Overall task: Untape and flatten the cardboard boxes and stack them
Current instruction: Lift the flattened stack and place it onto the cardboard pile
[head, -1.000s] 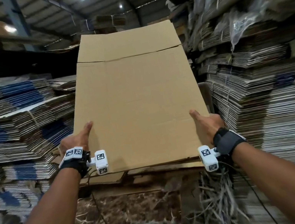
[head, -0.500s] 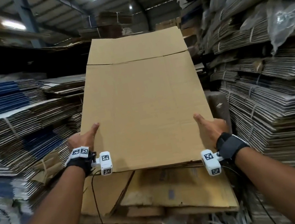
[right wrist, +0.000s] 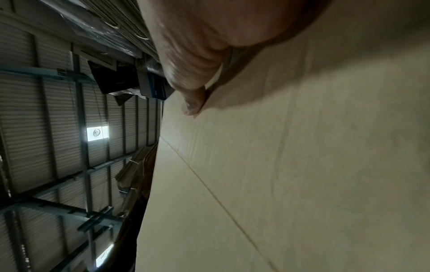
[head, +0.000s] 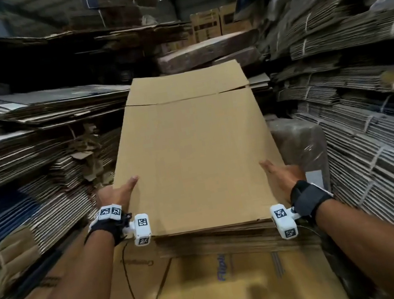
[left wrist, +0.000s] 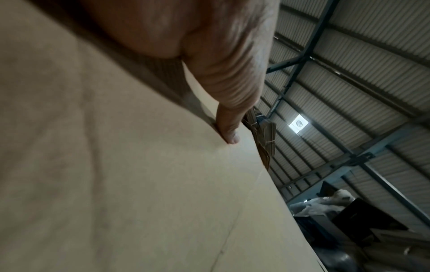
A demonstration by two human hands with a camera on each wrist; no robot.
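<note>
While both hands grip it by its side edges, the flattened plain brown cardboard box [head: 191,155] lies tilted over a low stack of flattened brown cardboard [head: 221,236], its near edge at the stack's top and its far flap raised. The left hand [head: 115,195] holds the box's left edge with the thumb laid straight on the upper face; the right hand [head: 282,174] holds the right edge the same way. Fingers below the box are hidden, so how they curl cannot be told. Left of the box stand bundled piles of flattened cartons [head: 22,157]; right of it stand more tied piles [head: 365,100] and a plastic-wrapped brown bale [head: 299,142]. Below the stack lies a printed brown sheet [head: 213,282].
</note>
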